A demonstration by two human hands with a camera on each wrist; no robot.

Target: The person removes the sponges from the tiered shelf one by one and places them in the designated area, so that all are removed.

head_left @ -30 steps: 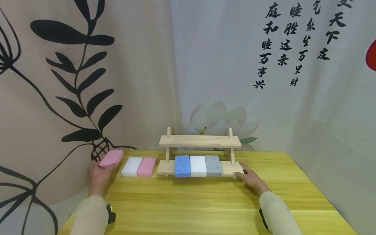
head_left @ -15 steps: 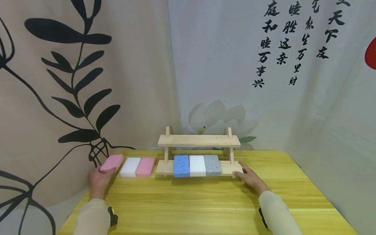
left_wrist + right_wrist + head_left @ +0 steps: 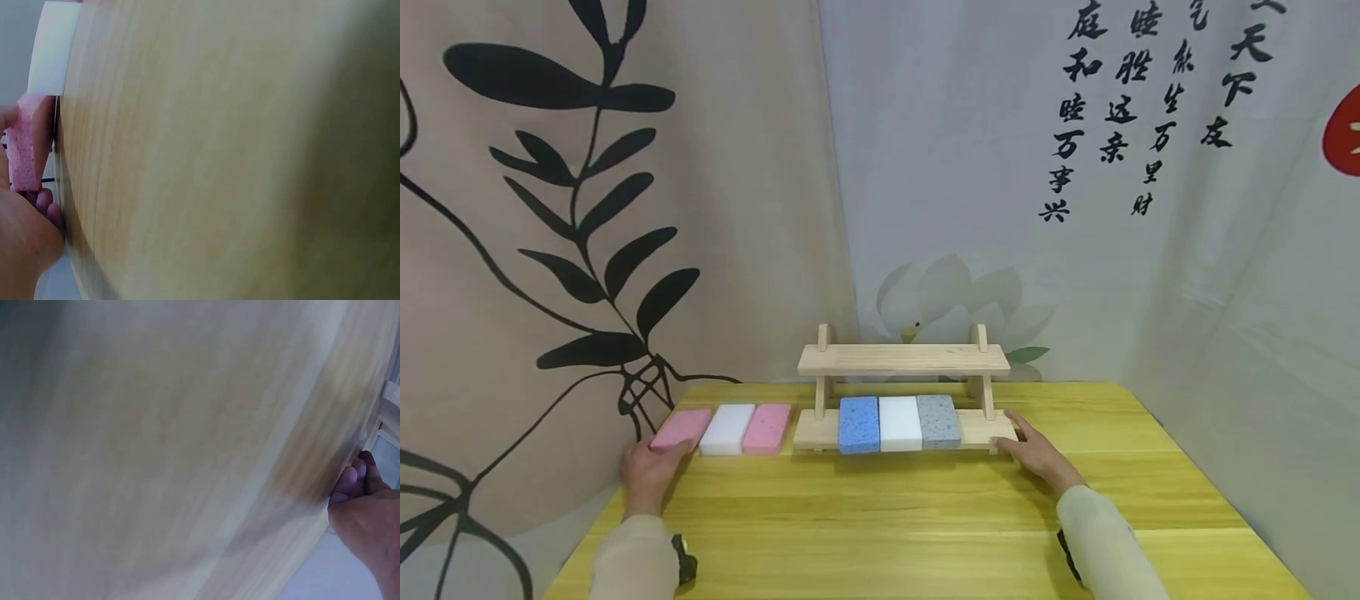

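Observation:
At the left of the table my left hand (image 3: 647, 475) pinches a pink sponge (image 3: 682, 428) between thumb and fingers, right beside a white sponge (image 3: 727, 429). In the left wrist view the same pink sponge (image 3: 31, 140) is tilted close over the tabletop, its end at the white one. A second pink sponge (image 3: 767, 429) lies against the white one. My right hand (image 3: 1037, 457) grips the right end of a two-tier wooden rack (image 3: 902, 358), thumb at the front edge. On its lower board stand a blue sponge (image 3: 859, 425), a white sponge (image 3: 900, 423) and a grey sponge (image 3: 938, 422).
The yellow wood-grain table (image 3: 880, 525) reaches back to a printed curtain (image 3: 760, 208) with leaves and black writing. The rack's upper board carries nothing. The left hand is close to the table's left edge.
My left hand has lowered the pink sponge toward the table, bringing it level with the white sponge's left side. The right hand keeps its grip on the rack. The head view has shifted slightly.

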